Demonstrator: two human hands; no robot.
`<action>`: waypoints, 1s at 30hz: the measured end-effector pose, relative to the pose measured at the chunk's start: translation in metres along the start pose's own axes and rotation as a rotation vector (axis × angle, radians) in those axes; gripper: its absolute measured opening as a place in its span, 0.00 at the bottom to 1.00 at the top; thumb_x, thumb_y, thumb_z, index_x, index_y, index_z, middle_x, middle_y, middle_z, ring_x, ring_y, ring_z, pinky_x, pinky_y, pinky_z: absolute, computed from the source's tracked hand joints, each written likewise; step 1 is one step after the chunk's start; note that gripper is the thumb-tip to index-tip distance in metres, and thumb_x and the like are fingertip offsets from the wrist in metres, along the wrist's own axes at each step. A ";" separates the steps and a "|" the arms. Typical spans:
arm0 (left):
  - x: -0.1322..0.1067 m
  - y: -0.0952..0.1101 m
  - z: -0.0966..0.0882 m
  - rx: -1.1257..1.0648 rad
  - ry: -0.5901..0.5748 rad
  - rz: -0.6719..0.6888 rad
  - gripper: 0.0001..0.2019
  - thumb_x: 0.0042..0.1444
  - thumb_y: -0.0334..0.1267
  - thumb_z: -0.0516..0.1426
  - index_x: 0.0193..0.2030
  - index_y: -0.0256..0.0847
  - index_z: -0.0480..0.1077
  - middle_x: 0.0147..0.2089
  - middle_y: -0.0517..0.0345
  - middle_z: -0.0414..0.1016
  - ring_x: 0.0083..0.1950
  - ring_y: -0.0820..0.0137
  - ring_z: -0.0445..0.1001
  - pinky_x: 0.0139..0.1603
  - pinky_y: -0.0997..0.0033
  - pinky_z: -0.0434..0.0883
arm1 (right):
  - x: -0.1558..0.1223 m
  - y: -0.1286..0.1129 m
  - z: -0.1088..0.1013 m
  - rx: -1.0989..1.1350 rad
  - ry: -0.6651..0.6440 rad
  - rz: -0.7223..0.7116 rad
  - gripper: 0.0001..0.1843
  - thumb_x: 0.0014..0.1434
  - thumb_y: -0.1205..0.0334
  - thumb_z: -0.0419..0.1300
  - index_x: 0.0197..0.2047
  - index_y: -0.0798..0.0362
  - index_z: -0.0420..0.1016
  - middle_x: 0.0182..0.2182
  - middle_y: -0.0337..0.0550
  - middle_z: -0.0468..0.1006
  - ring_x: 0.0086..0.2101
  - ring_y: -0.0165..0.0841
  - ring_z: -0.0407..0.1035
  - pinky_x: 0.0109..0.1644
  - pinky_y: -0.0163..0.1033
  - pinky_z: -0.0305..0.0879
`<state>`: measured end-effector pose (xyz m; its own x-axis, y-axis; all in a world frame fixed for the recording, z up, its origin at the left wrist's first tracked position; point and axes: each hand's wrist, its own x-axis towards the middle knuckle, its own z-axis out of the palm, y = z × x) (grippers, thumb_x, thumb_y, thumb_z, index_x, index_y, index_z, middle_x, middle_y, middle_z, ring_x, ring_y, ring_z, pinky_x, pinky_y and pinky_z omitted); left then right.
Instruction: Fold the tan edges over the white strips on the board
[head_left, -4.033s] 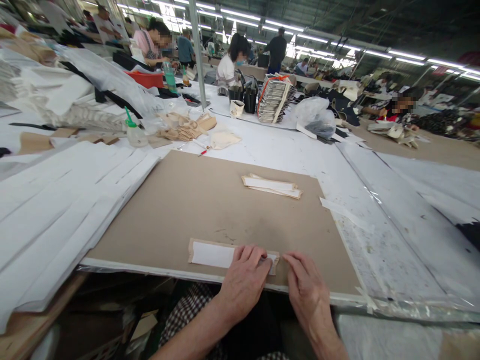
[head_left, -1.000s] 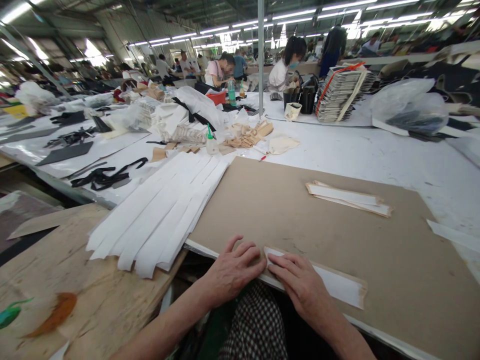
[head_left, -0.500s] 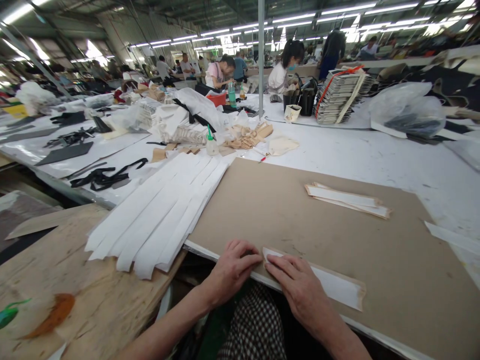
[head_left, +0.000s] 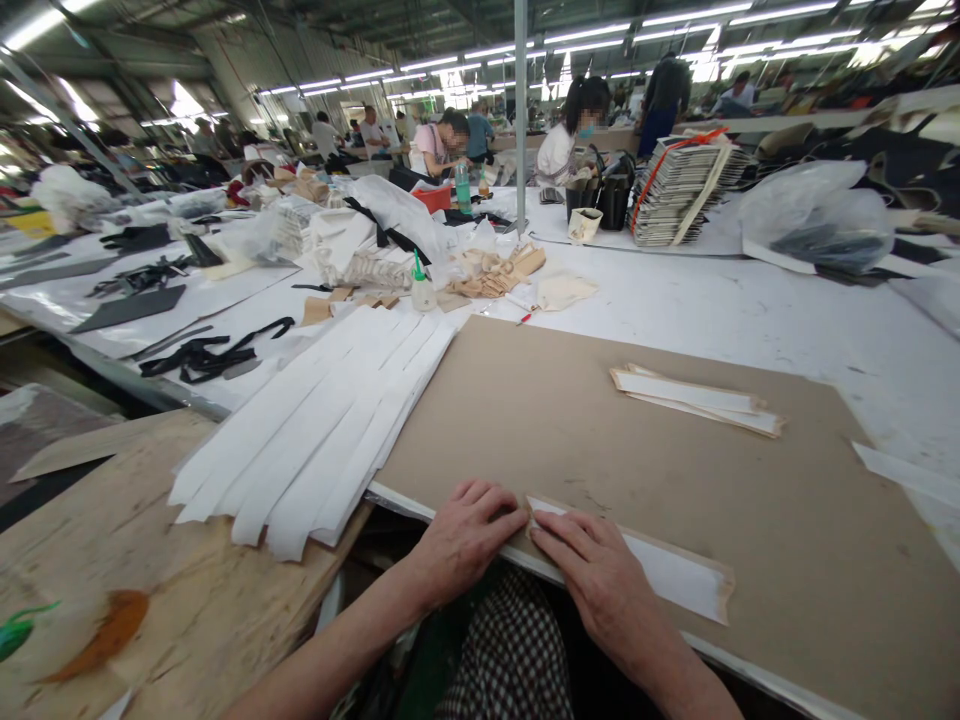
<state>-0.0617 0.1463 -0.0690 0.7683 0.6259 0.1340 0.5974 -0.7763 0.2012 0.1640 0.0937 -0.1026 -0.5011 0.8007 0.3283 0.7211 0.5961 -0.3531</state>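
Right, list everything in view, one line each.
Work table: one, white, across the view.
Cardboard board: one, tan, on the table.
Paper strip: one, white with tan edging, near edge.
Strip stack: one, white and tan, far on board.
Loose strips: many, white, left of board.
Squeeze bottle: one, white with green nozzle, beyond strips.
Strapped stack: one, grey, orange strap, far table.
Left hand: one, on board's near edge.
Right hand: one, flat on paper strip.

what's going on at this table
A person is working at a white-covered table with both bare hands on a tan board. The right hand rests on the near end of a white strip edged in tan, and the left hand lies on the board's edge beside it. Two similar strips lie further up the board, with a pile of white strips to the left.
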 end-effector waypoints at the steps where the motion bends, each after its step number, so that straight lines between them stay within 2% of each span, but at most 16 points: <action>1: 0.000 0.000 -0.001 0.003 -0.013 0.000 0.13 0.65 0.34 0.51 0.56 0.43 0.67 0.49 0.51 0.70 0.48 0.62 0.65 0.50 0.62 0.63 | 0.000 0.000 0.000 0.005 0.006 0.000 0.26 0.63 0.73 0.51 0.63 0.48 0.66 0.58 0.44 0.71 0.52 0.40 0.63 0.56 0.51 0.65; 6: 0.000 0.001 -0.001 0.014 -0.027 0.008 0.14 0.65 0.34 0.52 0.57 0.43 0.67 0.49 0.51 0.70 0.49 0.62 0.65 0.52 0.61 0.63 | 0.003 0.001 -0.002 0.042 0.058 0.009 0.21 0.65 0.72 0.50 0.57 0.49 0.70 0.55 0.45 0.73 0.52 0.38 0.66 0.55 0.48 0.67; 11: -0.001 0.002 0.001 -0.036 0.028 -0.014 0.14 0.65 0.33 0.53 0.57 0.43 0.68 0.48 0.51 0.70 0.48 0.63 0.65 0.51 0.61 0.64 | 0.012 -0.003 0.001 0.001 0.088 0.077 0.21 0.65 0.71 0.50 0.59 0.52 0.68 0.50 0.50 0.74 0.47 0.39 0.68 0.51 0.46 0.70; 17: 0.003 0.004 0.001 -0.379 0.187 -0.223 0.09 0.66 0.32 0.51 0.47 0.42 0.70 0.47 0.53 0.70 0.49 0.66 0.68 0.52 0.63 0.66 | 0.016 -0.010 0.008 -0.067 0.091 0.108 0.20 0.64 0.73 0.49 0.58 0.55 0.69 0.48 0.51 0.73 0.44 0.40 0.67 0.48 0.47 0.70; 20: 0.009 0.007 0.005 -0.459 0.274 -0.319 0.06 0.65 0.32 0.53 0.43 0.41 0.71 0.47 0.53 0.70 0.50 0.66 0.68 0.53 0.63 0.67 | 0.014 -0.010 0.011 -0.075 0.115 0.095 0.21 0.64 0.73 0.50 0.58 0.56 0.70 0.48 0.51 0.73 0.44 0.40 0.67 0.48 0.47 0.70; 25: 0.016 0.010 0.010 -0.400 0.301 -0.311 0.05 0.63 0.32 0.55 0.43 0.42 0.72 0.48 0.54 0.70 0.51 0.64 0.68 0.54 0.60 0.67 | 0.011 -0.009 0.014 -0.082 0.149 0.087 0.23 0.64 0.74 0.48 0.61 0.55 0.67 0.52 0.50 0.73 0.46 0.40 0.67 0.51 0.47 0.69; 30: 0.020 0.007 0.009 -0.309 0.323 -0.254 0.06 0.65 0.36 0.54 0.43 0.42 0.73 0.47 0.53 0.71 0.49 0.65 0.69 0.52 0.61 0.68 | 0.011 -0.010 0.014 -0.074 0.137 0.082 0.23 0.65 0.73 0.49 0.61 0.55 0.67 0.55 0.49 0.72 0.48 0.39 0.66 0.53 0.47 0.68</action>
<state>-0.0403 0.1521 -0.0735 0.4687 0.8207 0.3267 0.6224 -0.5692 0.5372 0.1451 0.0972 -0.1079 -0.3728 0.8278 0.4192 0.7929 0.5189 -0.3195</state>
